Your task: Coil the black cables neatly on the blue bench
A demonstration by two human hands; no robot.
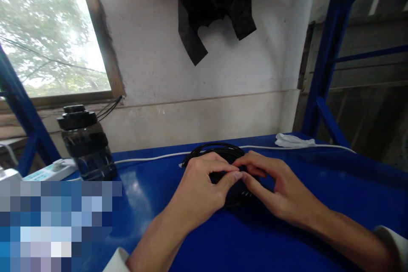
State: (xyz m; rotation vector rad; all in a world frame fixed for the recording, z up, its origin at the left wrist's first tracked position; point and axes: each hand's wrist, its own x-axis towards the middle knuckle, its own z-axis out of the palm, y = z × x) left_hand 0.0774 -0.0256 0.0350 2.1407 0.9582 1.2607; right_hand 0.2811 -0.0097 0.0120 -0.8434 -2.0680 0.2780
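Note:
A coil of black cable (236, 199) lies on the blue tabletop (210, 238), partly covered by both hands. Above its left part is my left hand (204, 182), thumb and index finger pinched together. My right hand (274, 182) meets it from the right, thumb and fingers bent inward, their tips beside the left fingertips. Whatever sits between the fingertips is too small and hidden to name. Small white marks show on the cable below the right fingers, and a whitish end pokes out at the coil's left.
A dark water bottle (87, 144) stands at the left beside a white power strip (52, 172). Behind the coil a white cord (153, 157) crosses the table, with a crumpled white piece (293, 140) at the back right. Blue frame posts (328, 59) rise at both sides.

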